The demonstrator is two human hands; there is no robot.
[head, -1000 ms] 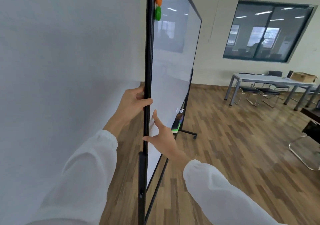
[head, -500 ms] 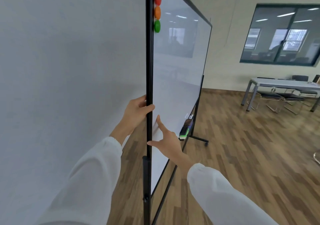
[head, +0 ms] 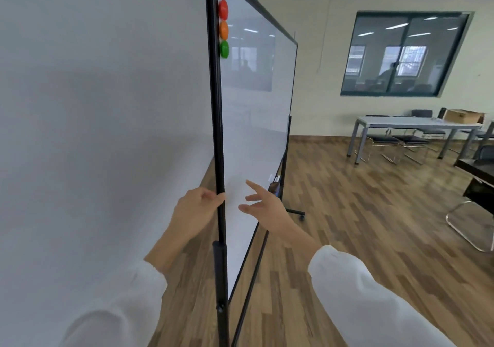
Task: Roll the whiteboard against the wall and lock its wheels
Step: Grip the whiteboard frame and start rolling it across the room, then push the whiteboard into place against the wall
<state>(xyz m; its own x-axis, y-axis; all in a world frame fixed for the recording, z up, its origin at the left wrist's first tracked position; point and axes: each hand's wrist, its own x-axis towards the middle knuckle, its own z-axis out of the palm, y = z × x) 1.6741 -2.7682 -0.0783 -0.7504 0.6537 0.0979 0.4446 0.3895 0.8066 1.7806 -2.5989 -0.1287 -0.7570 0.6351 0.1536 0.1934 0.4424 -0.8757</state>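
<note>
no readable text, labels or numbers, whiteboard [head: 256, 111] surface blank

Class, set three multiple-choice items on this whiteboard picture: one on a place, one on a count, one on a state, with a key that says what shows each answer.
1. Where do the round magnets sit on the whiteboard?
A. Along its bottom edge
B. In a column at the top of the near edge
C. In the middle of the board

2. How many magnets show?
A. Two
B. Six
C. Four

3. What are the hands doing?
A. The left hand grips the frame; the right hand is open
B. Both hands are clenched on the frame
C. Both hands hang clear of the board

Key: 1 B, they are stacked beside the near frame, high up. 2 C, blue, red, orange, green. 3 A, the left fingers wrap the black edge while the right fingers are spread in front of the board face.
</note>
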